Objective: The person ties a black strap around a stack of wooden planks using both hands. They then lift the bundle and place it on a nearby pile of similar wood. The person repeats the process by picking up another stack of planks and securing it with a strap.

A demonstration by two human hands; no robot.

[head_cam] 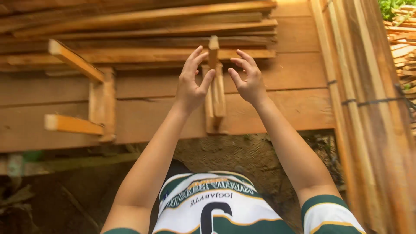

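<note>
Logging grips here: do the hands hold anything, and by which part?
Nothing held: left hand and right hand are open beside the wooden bracket.

Upright wooden bracket [215, 86] between both hands, stacked slats [143, 26] above, bundled planks [368, 108] right.

Rough matt wooden slats [143, 26] — bare wooden bracket [215, 95], planked wall [281, 73]

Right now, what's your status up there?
Both hands open: left hand, right hand. Upright wooden bracket between them, untouched. Stacked slats above, nothing blocking.
</note>
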